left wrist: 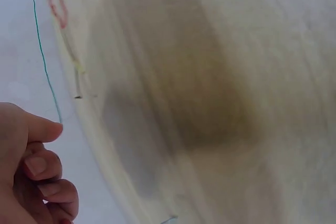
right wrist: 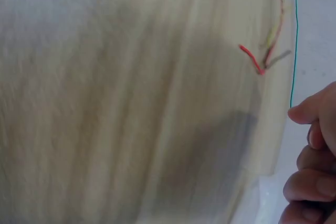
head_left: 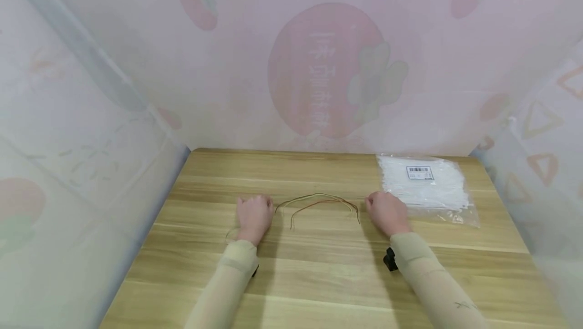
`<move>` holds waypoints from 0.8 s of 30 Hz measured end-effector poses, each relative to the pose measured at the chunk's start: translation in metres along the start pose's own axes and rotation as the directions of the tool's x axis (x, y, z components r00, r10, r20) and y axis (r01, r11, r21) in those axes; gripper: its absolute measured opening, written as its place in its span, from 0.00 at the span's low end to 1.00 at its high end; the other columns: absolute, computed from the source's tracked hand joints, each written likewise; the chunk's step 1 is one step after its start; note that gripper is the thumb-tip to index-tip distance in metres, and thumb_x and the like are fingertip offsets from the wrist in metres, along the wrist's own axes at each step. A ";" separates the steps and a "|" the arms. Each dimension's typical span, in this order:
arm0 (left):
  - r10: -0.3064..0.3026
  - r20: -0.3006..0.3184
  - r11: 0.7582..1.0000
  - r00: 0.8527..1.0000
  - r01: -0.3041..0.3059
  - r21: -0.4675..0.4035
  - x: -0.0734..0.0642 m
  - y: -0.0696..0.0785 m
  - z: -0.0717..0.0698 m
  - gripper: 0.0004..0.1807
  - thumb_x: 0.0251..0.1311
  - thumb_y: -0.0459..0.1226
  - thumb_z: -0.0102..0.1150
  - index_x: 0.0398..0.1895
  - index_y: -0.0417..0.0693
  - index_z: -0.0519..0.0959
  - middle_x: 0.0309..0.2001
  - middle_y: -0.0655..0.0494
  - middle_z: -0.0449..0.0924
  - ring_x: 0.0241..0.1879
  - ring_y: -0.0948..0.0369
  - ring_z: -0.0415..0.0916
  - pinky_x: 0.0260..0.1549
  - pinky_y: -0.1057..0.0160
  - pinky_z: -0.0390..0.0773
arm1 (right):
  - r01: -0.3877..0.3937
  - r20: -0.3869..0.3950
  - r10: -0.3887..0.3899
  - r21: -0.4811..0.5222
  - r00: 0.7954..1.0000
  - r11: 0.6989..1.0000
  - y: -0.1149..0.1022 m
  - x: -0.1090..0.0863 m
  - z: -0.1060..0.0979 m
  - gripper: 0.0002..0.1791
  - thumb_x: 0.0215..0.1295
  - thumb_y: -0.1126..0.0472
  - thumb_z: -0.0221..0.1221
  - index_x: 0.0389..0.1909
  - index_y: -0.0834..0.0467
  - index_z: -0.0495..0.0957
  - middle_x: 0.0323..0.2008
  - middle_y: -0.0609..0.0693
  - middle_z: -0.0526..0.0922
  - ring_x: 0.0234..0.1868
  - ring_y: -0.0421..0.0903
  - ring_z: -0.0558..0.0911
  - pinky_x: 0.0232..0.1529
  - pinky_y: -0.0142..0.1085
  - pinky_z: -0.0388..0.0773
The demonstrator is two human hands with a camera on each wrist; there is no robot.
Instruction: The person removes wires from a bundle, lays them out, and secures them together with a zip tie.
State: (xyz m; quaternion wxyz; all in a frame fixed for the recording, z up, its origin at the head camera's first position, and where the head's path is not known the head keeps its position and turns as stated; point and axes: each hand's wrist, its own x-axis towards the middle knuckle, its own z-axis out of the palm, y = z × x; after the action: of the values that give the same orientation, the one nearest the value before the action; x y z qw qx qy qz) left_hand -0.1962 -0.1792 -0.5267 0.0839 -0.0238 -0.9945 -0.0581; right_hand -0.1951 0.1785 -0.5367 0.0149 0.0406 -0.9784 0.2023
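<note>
My left hand (head_left: 255,216) pinches one part of a thin green wire (left wrist: 42,51) between thumb and finger, the other fingers curled in. My right hand (head_left: 387,212) pinches the same kind of green strand (right wrist: 296,35) at its thumb and fingertip. Both hands are held over the table, apart from each other. Between them lie several thin loose wires, among them a yellowish one (head_left: 314,196) and a red one (head_left: 314,203), bowed in arcs. By the left wrist a fine loop of wire (head_left: 230,235) shows faintly.
A clear plastic bag of white strips (head_left: 423,184) with a barcode label lies at the back right, just beyond the right hand. The wooden table (head_left: 319,278) is bounded by pale printed walls (head_left: 227,91) at the back and both sides.
</note>
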 end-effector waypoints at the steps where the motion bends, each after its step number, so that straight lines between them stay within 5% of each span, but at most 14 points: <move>1: -0.002 0.013 1.000 1.000 0.002 -0.001 0.000 0.000 0.002 0.14 0.69 0.40 0.58 0.25 0.49 0.87 0.11 0.60 0.69 0.18 0.57 0.72 0.56 0.43 0.67 | -0.006 0.008 0.006 0.000 1.000 1.000 0.000 0.000 0.002 0.15 0.73 0.56 0.55 0.34 0.56 0.88 0.22 0.50 0.81 0.20 0.47 0.75 0.19 0.44 0.72; 3: -0.003 0.028 1.000 1.000 0.003 -0.003 0.001 0.001 0.005 0.11 0.68 0.41 0.59 0.31 0.51 0.88 0.14 0.58 0.74 0.24 0.54 0.79 0.61 0.37 0.64 | -0.019 0.026 0.019 -0.003 0.999 1.000 -0.001 0.000 0.005 0.16 0.73 0.56 0.54 0.28 0.55 0.86 0.20 0.50 0.80 0.19 0.48 0.74 0.19 0.43 0.72; 6: -0.007 0.053 1.000 0.999 0.008 -0.016 0.001 0.002 0.008 0.16 0.69 0.43 0.59 0.22 0.50 0.83 0.15 0.58 0.75 0.27 0.52 0.81 0.61 0.37 0.64 | -0.047 0.038 0.047 -0.005 0.998 0.999 -0.002 0.000 0.007 0.21 0.74 0.55 0.52 0.18 0.53 0.77 0.15 0.49 0.74 0.18 0.48 0.73 0.18 0.43 0.70; 11: 0.004 0.084 0.999 0.996 -0.001 -0.036 0.000 0.003 0.013 0.27 0.73 0.45 0.54 0.11 0.53 0.69 0.12 0.60 0.68 0.18 0.57 0.67 0.40 0.50 0.67 | -0.075 0.064 0.073 0.018 0.995 0.997 0.000 -0.002 0.008 0.25 0.75 0.53 0.51 0.13 0.53 0.66 0.13 0.49 0.69 0.17 0.48 0.70 0.18 0.42 0.67; 14: 0.008 0.088 0.999 0.996 -0.005 -0.040 0.000 0.005 0.014 0.26 0.73 0.45 0.54 0.12 0.54 0.69 0.13 0.60 0.67 0.18 0.58 0.65 0.34 0.53 0.63 | -0.087 0.094 0.084 0.026 0.992 0.996 0.000 -0.004 0.008 0.26 0.76 0.51 0.51 0.14 0.53 0.66 0.14 0.49 0.69 0.17 0.47 0.69 0.18 0.40 0.66; 24: -0.008 0.119 0.997 0.993 0.017 -0.079 -0.005 0.004 0.011 0.23 0.68 0.51 0.60 0.15 0.54 0.71 0.14 0.61 0.68 0.19 0.57 0.67 0.39 0.50 0.66 | -0.090 0.160 0.087 0.011 0.983 0.996 -0.002 -0.009 0.003 0.24 0.72 0.44 0.57 0.18 0.53 0.72 0.16 0.49 0.72 0.20 0.48 0.71 0.19 0.41 0.65</move>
State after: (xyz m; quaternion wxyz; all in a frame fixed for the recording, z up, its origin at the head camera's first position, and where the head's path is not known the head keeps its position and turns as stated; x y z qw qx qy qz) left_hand -0.1931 -0.1741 -0.5379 0.0231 -0.0243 -0.9947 -0.0968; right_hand -0.1863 0.1762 -0.5392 -0.0729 0.0133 -0.9753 0.2079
